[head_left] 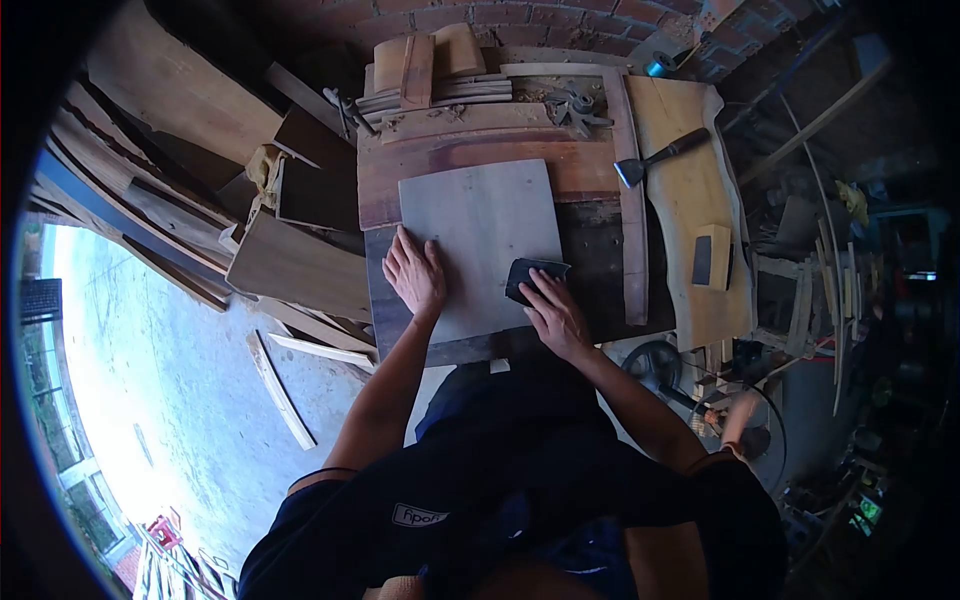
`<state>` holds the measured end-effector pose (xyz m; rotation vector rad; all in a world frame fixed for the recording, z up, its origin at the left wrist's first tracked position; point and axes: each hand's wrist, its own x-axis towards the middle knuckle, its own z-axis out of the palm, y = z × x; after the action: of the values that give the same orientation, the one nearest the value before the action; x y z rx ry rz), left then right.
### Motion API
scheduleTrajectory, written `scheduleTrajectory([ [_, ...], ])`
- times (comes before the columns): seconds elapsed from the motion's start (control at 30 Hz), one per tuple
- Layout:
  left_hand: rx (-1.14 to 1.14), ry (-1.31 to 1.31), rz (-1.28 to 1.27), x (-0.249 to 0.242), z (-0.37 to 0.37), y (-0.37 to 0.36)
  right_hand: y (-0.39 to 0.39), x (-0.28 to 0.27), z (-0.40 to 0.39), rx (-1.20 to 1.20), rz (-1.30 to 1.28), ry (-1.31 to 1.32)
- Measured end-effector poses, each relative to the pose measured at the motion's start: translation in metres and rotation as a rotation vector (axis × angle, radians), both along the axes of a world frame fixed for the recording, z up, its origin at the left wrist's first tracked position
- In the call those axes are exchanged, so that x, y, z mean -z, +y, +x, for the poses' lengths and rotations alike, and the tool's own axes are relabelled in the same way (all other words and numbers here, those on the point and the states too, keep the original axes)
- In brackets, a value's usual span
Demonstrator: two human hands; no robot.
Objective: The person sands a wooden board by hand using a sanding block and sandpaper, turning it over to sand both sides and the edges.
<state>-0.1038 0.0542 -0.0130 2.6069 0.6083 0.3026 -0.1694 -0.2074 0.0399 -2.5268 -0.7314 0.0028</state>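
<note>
Head view: on the table [597,250], steady the broad grey board [480,215] with the left hand [415,275], spread and holding nothing, and press evenly with the right hand [560,320], gripping the dark pad [520,278] by the board's right edge.

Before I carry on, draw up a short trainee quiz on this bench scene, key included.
1. True or false: the left hand rests on the edge of the pale board.
2. Which hand is on the black sheet? A) left B) right C) both
3. Fill in: seen from the head camera, the scraper lies to the ____ of the board.

Key:
1. True
2. B, the right hand
3. right
</note>
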Motion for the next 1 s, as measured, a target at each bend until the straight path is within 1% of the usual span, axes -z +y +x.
scheduleTrajectory([
  [0.03,0.008,0.011,0.050,-0.002,-0.001,-0.003,0.003,-0.006,0.001,0.036,0.034,0.037],
  [0.07,-0.002,0.025,0.038,-0.005,-0.003,-0.006,0.003,-0.011,0.001,0.073,0.066,0.075],
  [0.1,0.006,0.030,0.050,-0.005,-0.003,-0.007,0.000,-0.009,0.000,0.059,0.055,0.084],
  [0.17,-0.012,0.036,0.069,-0.007,0.002,-0.004,0.002,-0.003,0.003,0.062,-0.039,0.030],
  [0.27,-0.025,0.093,0.054,-0.013,0.001,-0.008,0.008,0.009,0.027,0.024,-0.030,-0.022],
  [0.37,-0.020,0.075,0.072,-0.011,0.002,-0.009,0.033,0.021,0.107,0.056,-0.016,-0.153],
  [0.43,-0.017,0.091,0.073,-0.010,0.002,-0.008,0.063,0.025,0.171,0.105,0.060,-0.225],
  [0.5,-0.020,0.089,0.045,-0.012,0.002,-0.008,0.088,0.030,0.209,0.158,0.043,-0.244],
  [0.53,-0.017,0.083,0.036,-0.012,0.002,-0.008,0.090,0.031,0.204,0.158,0.042,-0.239],
  [0.6,-0.014,0.085,0.050,-0.011,0.002,-0.008,0.088,0.030,0.185,0.143,0.142,-0.179],
  [0.67,-0.024,0.092,0.057,-0.009,0.002,-0.009,0.071,0.031,0.118,0.033,0.121,-0.144],
  [0.73,-0.023,0.103,0.028,-0.015,0.003,-0.009,0.056,0.020,0.052,-0.029,0.039,-0.013],
  [0.77,-0.039,0.108,0.022,-0.016,0.001,-0.009,0.049,0.023,0.027,-0.058,0.030,-0.005],
  [0.8,-0.036,0.092,0.024,-0.016,0.002,-0.009,0.047,0.017,0.021,-0.078,0.011,0.012],
  [0.87,-0.030,0.079,0.023,-0.016,0.003,-0.007,0.050,0.017,0.029,-0.095,-0.011,0.030],
  [0.97,-0.026,0.074,0.009,-0.013,0.001,-0.009,0.083,0.034,0.114,-0.036,0.082,-0.188],
  [1.0,-0.025,0.063,0.012,-0.014,0.002,-0.009,0.099,0.033,0.144,0.004,0.129,-0.203],
])
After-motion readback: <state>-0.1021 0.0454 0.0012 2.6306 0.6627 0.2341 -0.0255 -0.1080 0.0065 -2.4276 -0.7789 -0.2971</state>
